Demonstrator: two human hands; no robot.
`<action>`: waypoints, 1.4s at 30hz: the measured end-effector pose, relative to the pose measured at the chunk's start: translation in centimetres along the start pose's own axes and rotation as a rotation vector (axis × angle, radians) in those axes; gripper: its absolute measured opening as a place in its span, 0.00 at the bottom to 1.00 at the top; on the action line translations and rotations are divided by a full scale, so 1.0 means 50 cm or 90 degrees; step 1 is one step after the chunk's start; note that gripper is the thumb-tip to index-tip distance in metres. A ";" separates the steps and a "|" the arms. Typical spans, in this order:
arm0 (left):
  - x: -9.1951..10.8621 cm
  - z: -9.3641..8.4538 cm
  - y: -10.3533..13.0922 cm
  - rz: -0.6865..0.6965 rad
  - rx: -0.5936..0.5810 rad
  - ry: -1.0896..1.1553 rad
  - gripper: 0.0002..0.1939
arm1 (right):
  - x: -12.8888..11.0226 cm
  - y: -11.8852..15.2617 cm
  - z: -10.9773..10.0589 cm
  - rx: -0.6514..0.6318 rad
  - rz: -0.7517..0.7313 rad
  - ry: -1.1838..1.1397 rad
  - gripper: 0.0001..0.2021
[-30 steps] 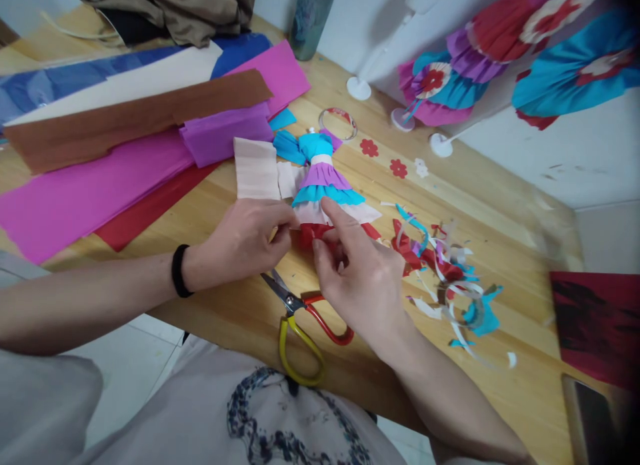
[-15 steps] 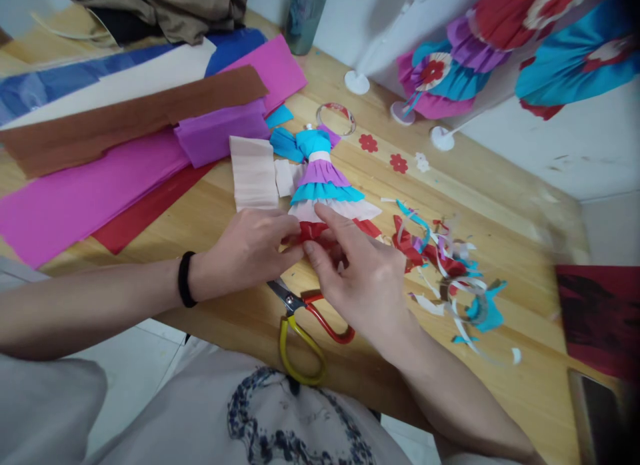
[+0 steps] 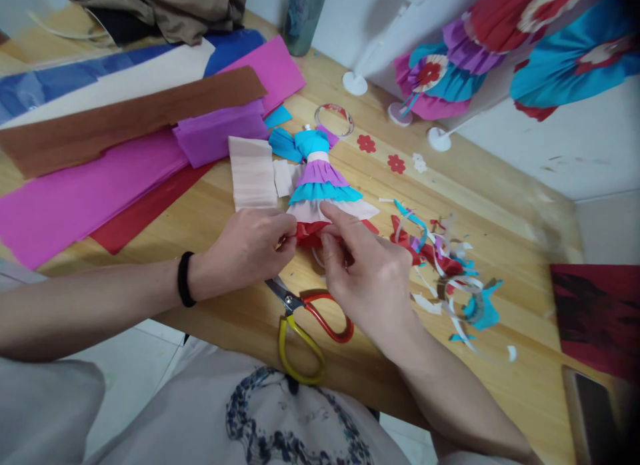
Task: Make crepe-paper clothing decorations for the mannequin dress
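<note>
Red paper [image 3: 308,234], gathered, lies at the six-o'clock hem of a small tiered dress [image 3: 323,174] on the table [image 3: 505,208]; the dress's long axis runs roughly twelve to six; the left hand [image 3: 247,248] pinches the paper's nine-o'clock end; the right hand [image 3: 369,272], nearer the dress, pinches it towards three, forefinger over the white tier; from that hand the dress lies towards eleven.

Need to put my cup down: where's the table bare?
Bare wood shows right of the white flower, between paper scraps and wall, and between scraps and phone. Crowded: left, under stacked paper; centre, around the dress, scissors, left hand and right hand.
</note>
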State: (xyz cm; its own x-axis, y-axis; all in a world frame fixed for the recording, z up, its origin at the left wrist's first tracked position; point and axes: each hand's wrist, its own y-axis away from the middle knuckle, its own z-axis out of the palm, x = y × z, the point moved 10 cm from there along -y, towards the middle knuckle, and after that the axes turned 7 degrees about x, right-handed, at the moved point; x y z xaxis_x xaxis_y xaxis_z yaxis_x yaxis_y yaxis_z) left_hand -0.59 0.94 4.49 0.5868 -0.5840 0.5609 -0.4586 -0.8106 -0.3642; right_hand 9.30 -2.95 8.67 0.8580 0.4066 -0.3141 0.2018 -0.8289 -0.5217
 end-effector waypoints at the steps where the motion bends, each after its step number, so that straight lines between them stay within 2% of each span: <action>1: 0.000 -0.001 0.000 0.001 0.002 -0.003 0.10 | 0.000 0.000 -0.001 0.004 -0.002 0.003 0.17; 8: 0.002 -0.005 0.000 0.003 0.016 0.011 0.09 | 0.000 -0.005 0.012 -0.042 0.017 -0.002 0.10; 15: -0.003 0.006 0.000 -0.028 -0.023 0.019 0.09 | -0.003 -0.007 0.031 -0.080 0.000 0.035 0.13; 23: -0.006 0.008 -0.005 -0.042 -0.038 -0.001 0.10 | 0.006 -0.004 0.043 -0.128 0.020 0.056 0.12; 28: -0.012 0.010 -0.004 -0.070 -0.060 -0.018 0.10 | 0.006 -0.003 0.039 -0.127 0.011 0.068 0.11; 36: -0.014 0.006 -0.004 -0.063 -0.042 -0.029 0.10 | 0.009 -0.003 0.035 -0.115 0.010 0.061 0.10; 42: -0.011 0.012 0.002 -0.038 -0.064 -0.133 0.08 | 0.009 -0.004 0.036 -0.129 0.013 0.045 0.11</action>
State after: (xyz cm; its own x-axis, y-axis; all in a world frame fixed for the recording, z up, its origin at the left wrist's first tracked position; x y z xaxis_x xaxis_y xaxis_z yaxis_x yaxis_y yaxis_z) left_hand -0.55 1.15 3.70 0.7354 -0.5400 0.4093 -0.4767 -0.8416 -0.2539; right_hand 8.78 -1.91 7.20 0.8924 0.3671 -0.2622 0.2690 -0.8996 -0.3441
